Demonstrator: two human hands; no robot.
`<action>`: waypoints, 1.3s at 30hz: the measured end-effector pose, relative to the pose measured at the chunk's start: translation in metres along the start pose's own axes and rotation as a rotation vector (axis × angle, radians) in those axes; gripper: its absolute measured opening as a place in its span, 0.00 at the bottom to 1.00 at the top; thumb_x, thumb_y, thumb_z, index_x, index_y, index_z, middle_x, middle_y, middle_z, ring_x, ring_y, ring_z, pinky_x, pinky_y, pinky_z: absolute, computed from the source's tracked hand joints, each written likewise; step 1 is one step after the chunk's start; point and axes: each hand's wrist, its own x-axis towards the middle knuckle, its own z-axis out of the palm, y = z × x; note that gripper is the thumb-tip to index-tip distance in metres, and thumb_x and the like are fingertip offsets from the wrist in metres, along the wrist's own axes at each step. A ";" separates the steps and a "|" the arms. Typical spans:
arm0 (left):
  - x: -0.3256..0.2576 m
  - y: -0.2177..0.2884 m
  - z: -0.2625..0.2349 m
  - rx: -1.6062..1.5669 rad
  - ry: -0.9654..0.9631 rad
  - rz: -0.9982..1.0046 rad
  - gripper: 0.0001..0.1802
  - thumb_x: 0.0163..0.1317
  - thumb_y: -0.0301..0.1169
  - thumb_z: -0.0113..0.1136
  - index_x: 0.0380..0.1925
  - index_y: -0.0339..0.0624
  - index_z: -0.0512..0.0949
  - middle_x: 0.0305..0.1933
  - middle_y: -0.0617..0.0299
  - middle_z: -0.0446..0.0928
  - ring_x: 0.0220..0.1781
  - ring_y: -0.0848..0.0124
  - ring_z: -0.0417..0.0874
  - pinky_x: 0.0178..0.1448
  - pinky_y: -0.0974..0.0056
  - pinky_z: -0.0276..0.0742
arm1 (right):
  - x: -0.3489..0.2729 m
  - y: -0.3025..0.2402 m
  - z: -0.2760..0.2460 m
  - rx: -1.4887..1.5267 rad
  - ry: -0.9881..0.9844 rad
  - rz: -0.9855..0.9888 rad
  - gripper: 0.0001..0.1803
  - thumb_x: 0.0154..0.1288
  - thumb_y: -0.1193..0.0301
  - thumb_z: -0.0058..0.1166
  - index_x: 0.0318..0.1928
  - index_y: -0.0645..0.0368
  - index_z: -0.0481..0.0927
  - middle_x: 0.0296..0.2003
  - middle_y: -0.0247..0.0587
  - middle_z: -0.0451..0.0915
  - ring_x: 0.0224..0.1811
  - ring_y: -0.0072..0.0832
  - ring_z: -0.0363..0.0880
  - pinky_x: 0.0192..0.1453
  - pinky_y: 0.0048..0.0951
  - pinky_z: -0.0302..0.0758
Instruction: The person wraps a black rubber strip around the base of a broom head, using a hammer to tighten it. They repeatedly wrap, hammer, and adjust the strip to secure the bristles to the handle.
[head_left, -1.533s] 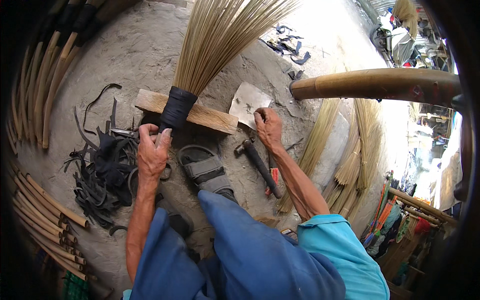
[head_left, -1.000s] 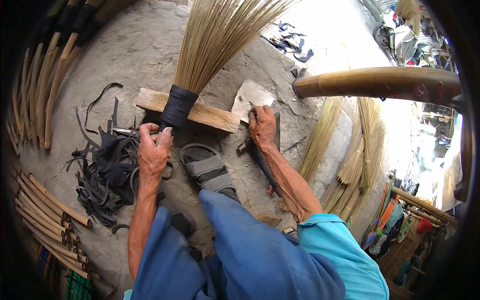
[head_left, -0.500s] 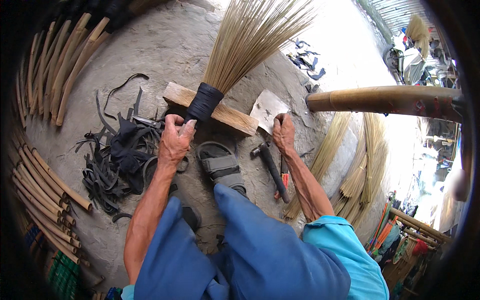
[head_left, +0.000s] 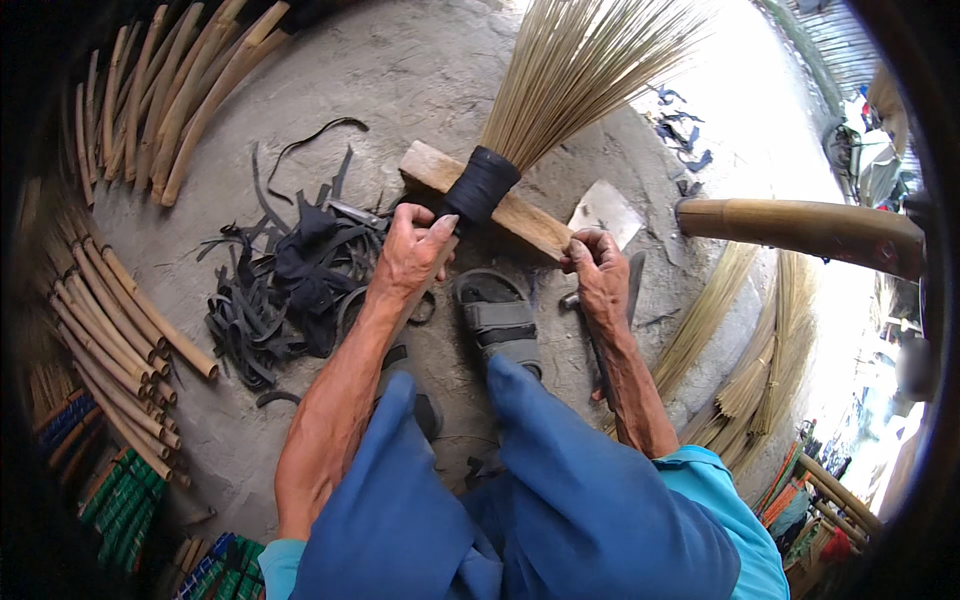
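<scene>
My left hand (head_left: 408, 250) is closed round the handle of a straw broom (head_left: 570, 80), just below its neck. Black strip binding (head_left: 480, 185) wraps that neck, which rests across a wooden block (head_left: 540, 228). The bristles fan out away from me. Near the block's right end, my right hand (head_left: 600, 275) has thumb and fingertips pinched together; anything between them is too small to make out. A pale flat sheet (head_left: 615, 212) lies just beyond this hand. My right forearm partly hides a hammer (head_left: 600, 372) on the ground.
Black strips (head_left: 300, 260) lie heaped on the left, with scissors (head_left: 355, 213) beside them. Bamboo poles (head_left: 125, 350) are stacked at far left. A thick bamboo post (head_left: 800, 225) and straw bundles (head_left: 775, 350) are on the right. My sandalled feet stand near the block.
My right hand has come away from the pale sheet toward the block and the broom's neck. My left hand stays on the handle. The whole view has shifted.
</scene>
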 end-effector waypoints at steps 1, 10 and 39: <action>0.001 -0.001 -0.001 -0.035 -0.009 -0.006 0.34 0.77 0.51 0.70 0.58 0.32 0.66 0.33 0.52 0.85 0.25 0.71 0.83 0.27 0.64 0.78 | -0.006 -0.006 0.014 0.002 -0.054 -0.029 0.08 0.85 0.74 0.59 0.55 0.67 0.82 0.43 0.39 0.87 0.43 0.23 0.87 0.50 0.29 0.87; 0.001 -0.002 -0.002 -0.091 0.011 0.007 0.35 0.76 0.50 0.72 0.58 0.33 0.65 0.33 0.54 0.85 0.25 0.72 0.83 0.26 0.65 0.79 | -0.012 -0.029 0.099 -0.087 -0.207 -0.075 0.12 0.85 0.65 0.64 0.50 0.63 0.83 0.37 0.35 0.88 0.37 0.20 0.87 0.44 0.27 0.86; -0.001 -0.009 0.002 0.090 0.124 0.075 0.40 0.72 0.57 0.74 0.59 0.29 0.71 0.30 0.59 0.78 0.32 0.72 0.80 0.36 0.62 0.78 | -0.014 -0.023 0.127 -0.267 -0.067 -0.219 0.13 0.78 0.66 0.69 0.45 0.65 0.87 0.31 0.42 0.87 0.33 0.26 0.85 0.41 0.33 0.82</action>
